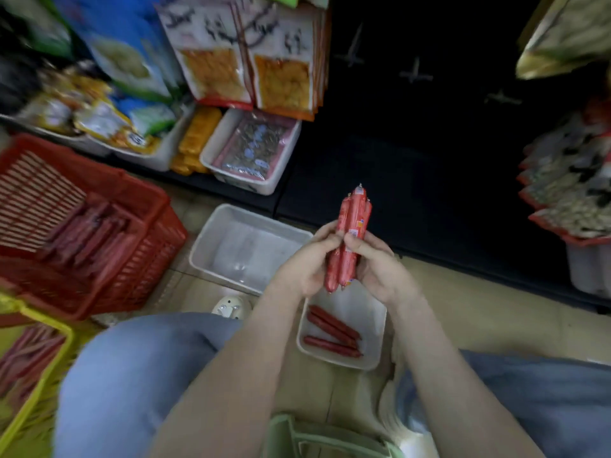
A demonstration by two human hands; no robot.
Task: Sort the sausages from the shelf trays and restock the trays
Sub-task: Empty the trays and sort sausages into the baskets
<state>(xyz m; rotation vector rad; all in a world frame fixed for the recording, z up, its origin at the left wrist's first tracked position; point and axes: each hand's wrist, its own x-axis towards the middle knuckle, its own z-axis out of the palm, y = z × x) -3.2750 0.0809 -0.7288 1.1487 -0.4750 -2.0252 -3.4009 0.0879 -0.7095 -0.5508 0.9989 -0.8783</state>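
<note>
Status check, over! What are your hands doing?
Left hand and right hand hold bundle of red wrapped sausages upright. Small white plastic tray beneath, three dark red sausages inside. Nothing blocking.

The sausages (pixel 352 226) I hold have a smooth, glossy red plastic casing. The empty tray (pixel 244 249) is whitish, slightly translucent plastic with a dull sheen, and the small tray (pixel 370 312) looks the same. The red basket (pixel 148 259) is slatted matt plastic. My jeans (pixel 132 375) are soft blue cloth. The snack bags (pixel 284 77) are shiny film.
</note>
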